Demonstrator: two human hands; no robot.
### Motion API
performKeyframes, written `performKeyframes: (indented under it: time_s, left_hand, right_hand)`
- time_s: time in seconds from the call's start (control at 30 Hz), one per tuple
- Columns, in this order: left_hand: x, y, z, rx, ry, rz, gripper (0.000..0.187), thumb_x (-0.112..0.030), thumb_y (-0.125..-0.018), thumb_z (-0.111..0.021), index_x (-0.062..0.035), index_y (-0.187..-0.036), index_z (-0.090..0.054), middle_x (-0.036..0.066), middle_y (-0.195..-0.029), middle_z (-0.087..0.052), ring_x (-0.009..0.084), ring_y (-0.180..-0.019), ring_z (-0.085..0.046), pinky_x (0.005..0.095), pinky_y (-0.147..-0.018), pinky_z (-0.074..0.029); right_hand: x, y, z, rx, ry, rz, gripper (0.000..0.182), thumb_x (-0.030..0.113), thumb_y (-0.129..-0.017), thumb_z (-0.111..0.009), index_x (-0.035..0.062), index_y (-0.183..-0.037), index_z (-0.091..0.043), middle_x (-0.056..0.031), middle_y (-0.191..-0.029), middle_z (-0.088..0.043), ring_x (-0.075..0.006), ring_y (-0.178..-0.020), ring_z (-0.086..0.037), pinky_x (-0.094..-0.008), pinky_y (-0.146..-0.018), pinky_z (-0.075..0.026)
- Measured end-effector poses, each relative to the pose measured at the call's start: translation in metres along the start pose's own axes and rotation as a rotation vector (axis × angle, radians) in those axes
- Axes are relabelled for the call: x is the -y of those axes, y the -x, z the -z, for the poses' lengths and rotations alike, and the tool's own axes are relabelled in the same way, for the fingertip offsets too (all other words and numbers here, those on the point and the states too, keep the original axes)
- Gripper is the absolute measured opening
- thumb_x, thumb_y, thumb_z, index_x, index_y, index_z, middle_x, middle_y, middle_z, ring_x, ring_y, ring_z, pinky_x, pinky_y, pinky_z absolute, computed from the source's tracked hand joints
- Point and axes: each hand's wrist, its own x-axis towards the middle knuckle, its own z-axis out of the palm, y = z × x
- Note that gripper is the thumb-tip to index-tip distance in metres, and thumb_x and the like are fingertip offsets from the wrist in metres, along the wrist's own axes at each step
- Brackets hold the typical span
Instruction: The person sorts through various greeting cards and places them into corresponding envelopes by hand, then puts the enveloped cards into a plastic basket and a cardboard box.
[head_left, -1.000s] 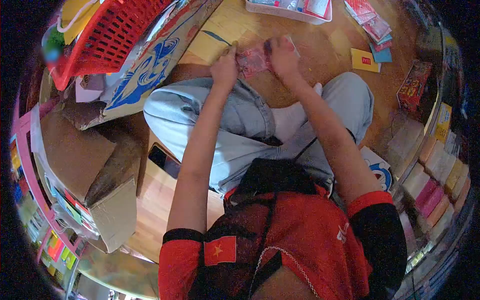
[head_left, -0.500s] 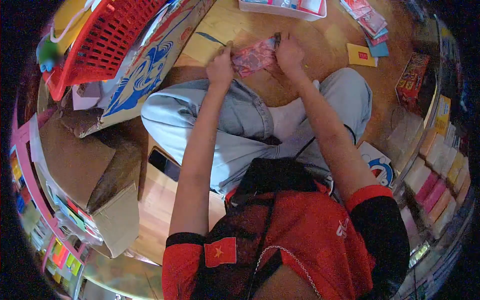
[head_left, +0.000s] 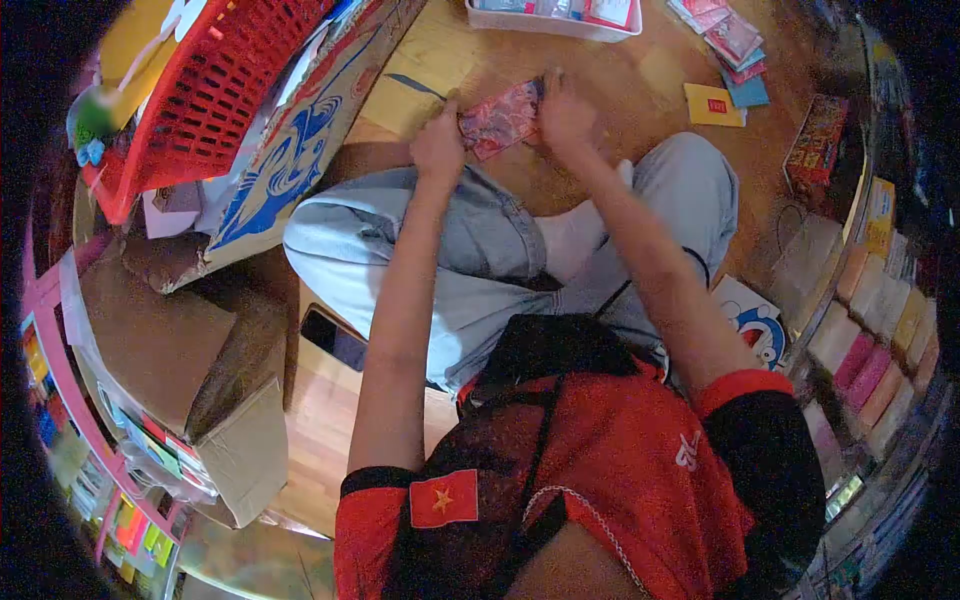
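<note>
A red and pink patterned packet (head_left: 500, 118), flat like a paper envelope, is stretched between my two hands above the wooden floor. My left hand (head_left: 438, 142) is closed on its left end. At its right end, my right hand (head_left: 568, 118) pinches the edge, with something small and dark showing by the fingertips. Just beyond my left hand lies a yellow paper sheet or envelope (head_left: 408, 103) with a dark strip. To the right of my right hand a yellow envelope with a red square (head_left: 715, 104) rests on the floor, near a fanned pile of pink and blue packets (head_left: 735, 45).
A white tray (head_left: 560, 30) of packets stands at the far side. On the left are a red basket (head_left: 205, 95), a printed carton (head_left: 290, 165) and an open cardboard box (head_left: 245, 450). A phone (head_left: 330, 338) lies by my knee; a red box (head_left: 815, 142) sits right.
The packet now lies flatter and straighter between my hands, with more of its printed face showing. Both hands keep their hold. The whole view has shifted slightly.
</note>
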Motion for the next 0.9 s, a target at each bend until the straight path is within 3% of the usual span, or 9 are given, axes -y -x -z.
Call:
performKeyframes:
  time_s: [0.07, 0.13, 0.23, 0.3, 0.4, 0.5, 0.67, 0.8, 0.9]
  left_hand:
    - [-0.002, -0.002, 0.002, 0.093, -0.044, 0.06, 0.037, -0.01, -0.083, -0.045, -0.0154, -0.12, -0.048, 0.018, -0.086, -0.063, 0.0356, -0.082, -0.062, 0.0475, -0.068, -0.049]
    - [-0.006, 0.0, 0.008, 0.065, -0.018, 0.051, 0.036, -0.01, -0.083, -0.044, -0.0158, -0.119, -0.048, 0.018, -0.086, -0.063, 0.0353, -0.082, -0.062, 0.0471, -0.068, -0.049]
    - [0.0, 0.003, 0.004, 0.023, -0.031, 0.029, 0.035, -0.011, -0.084, -0.042, -0.0162, -0.119, -0.048, 0.017, -0.087, -0.063, 0.0349, -0.082, -0.062, 0.0468, -0.068, -0.049]
    - [0.0, 0.003, 0.002, 0.001, -0.047, 0.02, 0.035, -0.011, -0.084, -0.042, -0.0161, -0.119, -0.048, 0.017, -0.087, -0.063, 0.0349, -0.081, -0.062, 0.0469, -0.068, -0.049]
    - [-0.004, 0.0, 0.004, 0.044, -0.019, 0.064, 0.038, -0.01, -0.083, -0.043, -0.0165, -0.12, -0.047, 0.017, -0.088, -0.063, 0.0354, -0.083, -0.062, 0.0473, -0.069, -0.049]
    - [0.002, -0.001, -0.003, 0.042, -0.001, 0.047, 0.041, -0.01, -0.081, -0.046, -0.017, -0.121, -0.047, 0.017, -0.089, -0.063, 0.0362, -0.082, -0.062, 0.0476, -0.069, -0.049]
    - [-0.008, 0.002, 0.016, 0.029, 0.008, 0.045, 0.041, -0.01, -0.078, -0.051, -0.0148, -0.119, -0.049, 0.018, -0.087, -0.063, 0.0374, -0.079, -0.062, 0.0488, -0.067, -0.049]
    - [0.0, 0.001, 0.002, 0.007, 0.057, 0.022, 0.038, -0.01, -0.078, -0.051, -0.0137, -0.116, -0.05, 0.019, -0.084, -0.063, 0.0377, -0.079, -0.062, 0.0492, -0.066, -0.049]
    - [0.002, -0.003, -0.003, 0.002, 0.066, 0.017, 0.037, -0.01, -0.078, -0.051, -0.0134, -0.114, -0.051, 0.019, -0.083, -0.063, 0.0371, -0.079, -0.062, 0.0493, -0.066, -0.049]
  right_hand:
    - [0.024, 0.023, -0.018, 0.027, -0.059, 0.152, 0.034, 0.013, -0.085, -0.038, 0.0092, -0.117, -0.044, -0.0168, -0.111, -0.052, -0.0355, -0.078, -0.061, -0.0474, -0.062, -0.049]
    - [0.054, 0.056, -0.02, -0.269, 0.093, 0.425, 0.03, 0.014, -0.085, -0.038, 0.0112, -0.114, -0.047, -0.0163, -0.108, -0.053, -0.0377, -0.077, -0.061, -0.0473, -0.064, -0.049]
    - [0.041, 0.041, 0.015, -0.001, -0.049, 0.521, 0.033, 0.023, -0.086, -0.042, 0.015, -0.116, -0.052, -0.0182, -0.105, -0.057, -0.0335, -0.096, -0.057, -0.0466, -0.067, -0.049]
    - [0.019, 0.009, 0.035, 0.398, -0.099, 0.194, 0.032, 0.024, -0.085, -0.042, 0.0141, -0.115, -0.052, -0.0191, -0.103, -0.058, -0.0325, -0.102, -0.054, -0.0467, -0.078, -0.046]
    - [-0.003, -0.017, 0.03, 0.263, -0.135, -0.12, 0.033, 0.023, -0.085, -0.044, 0.0146, -0.115, -0.052, -0.0183, -0.104, -0.058, -0.0342, -0.106, -0.05, -0.0465, -0.089, -0.04]
    - [0.018, 0.012, -0.016, -0.124, 0.083, 0.1, 0.033, 0.024, -0.086, -0.043, 0.0139, -0.115, -0.052, -0.0182, -0.106, -0.057, -0.0346, -0.107, -0.05, -0.0477, -0.094, -0.035]
    - [0.046, 0.044, 0.039, 0.157, -0.013, 0.502, 0.037, 0.023, -0.084, -0.044, 0.0139, -0.119, -0.05, -0.0173, -0.106, -0.057, -0.0365, -0.104, -0.051, -0.0506, -0.092, -0.035]
    - [-0.019, -0.012, 0.021, 0.132, -0.008, 0.117, 0.026, 0.021, -0.083, -0.048, 0.0105, -0.107, -0.049, -0.0141, -0.085, -0.063, -0.0367, -0.078, -0.062, -0.0444, -0.066, -0.049]
    - [0.003, -0.001, 0.018, 0.105, 0.069, 0.01, 0.027, 0.022, -0.086, -0.045, 0.0102, -0.109, -0.048, -0.0133, -0.092, -0.062, -0.0365, -0.08, -0.061, -0.0469, -0.068, -0.049]
